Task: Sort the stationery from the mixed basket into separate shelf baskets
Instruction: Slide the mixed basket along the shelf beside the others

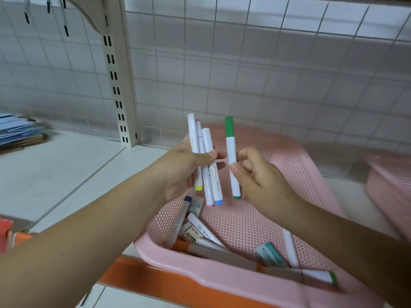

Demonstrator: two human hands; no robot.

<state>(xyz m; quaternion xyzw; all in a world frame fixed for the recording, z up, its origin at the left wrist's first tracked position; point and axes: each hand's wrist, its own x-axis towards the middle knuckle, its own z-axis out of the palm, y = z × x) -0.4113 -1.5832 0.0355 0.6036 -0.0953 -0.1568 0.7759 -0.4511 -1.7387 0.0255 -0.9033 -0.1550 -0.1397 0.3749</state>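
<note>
A pink perforated basket (295, 174) stands on the white shelf and holds mixed stationery: erasers (193, 234), white markers and a grey pen (218, 255) along its near side. Above the basket, my left hand (185, 168) grips three white markers (205, 165) with yellow, pink and blue ends, held nearly upright. My right hand (255, 174) pinches a white marker with a green cap (231, 156), upright, a short way right of the bundle.
A second pink basket (389, 187) sits at the right edge of the shelf. A stack of blue and brown folders (17, 132) lies at the far left. A slotted shelf upright (117, 90) and a wire grid back the shelf. An orange shelf lip (155, 278) runs along the front.
</note>
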